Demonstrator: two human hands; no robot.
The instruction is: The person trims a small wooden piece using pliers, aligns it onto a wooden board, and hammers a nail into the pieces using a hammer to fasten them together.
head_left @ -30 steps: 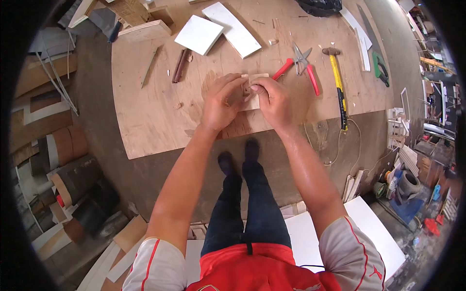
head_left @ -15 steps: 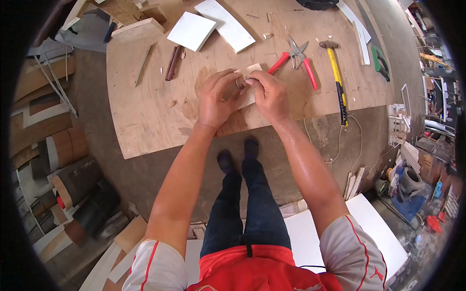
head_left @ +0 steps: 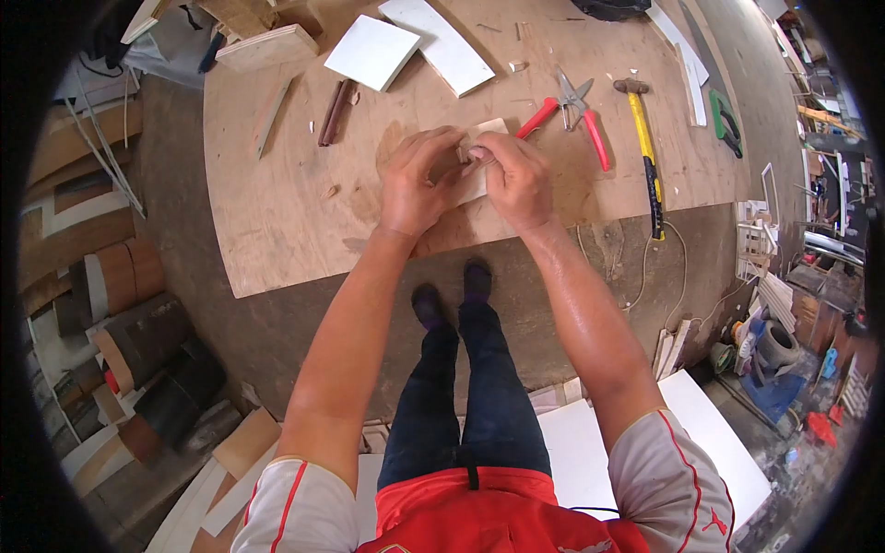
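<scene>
Over the near half of the plywood worktop (head_left: 295,203), my two hands meet at a small pale wooden piece (head_left: 464,149). The curled fingers of my left hand (head_left: 419,180) close around that piece from the left. My right hand (head_left: 516,180) pinches at its right side; whatever lies between thumb and forefinger is too small to make out. A flat pale wood block (head_left: 475,187) lies beneath the fingers, partly covered by both hands. Just beyond my right hand are red-handled snips (head_left: 570,115), blades spread. Farther right lies a hammer (head_left: 638,120) with a yellow and black handle.
White boards (head_left: 373,52) lie toward the back, with brown strips (head_left: 336,112) and a thin wooden stick (head_left: 275,115) at left. A green-handled saw (head_left: 725,122) rests at the right edge. Stacked timber (head_left: 120,295) fills the floor at left; a cord (head_left: 684,267) hangs below the worktop.
The view has shifted slightly, so the tools and boards appear a little farther right. Both hands stay together at the small wooden piece, with only slight finger movement.
</scene>
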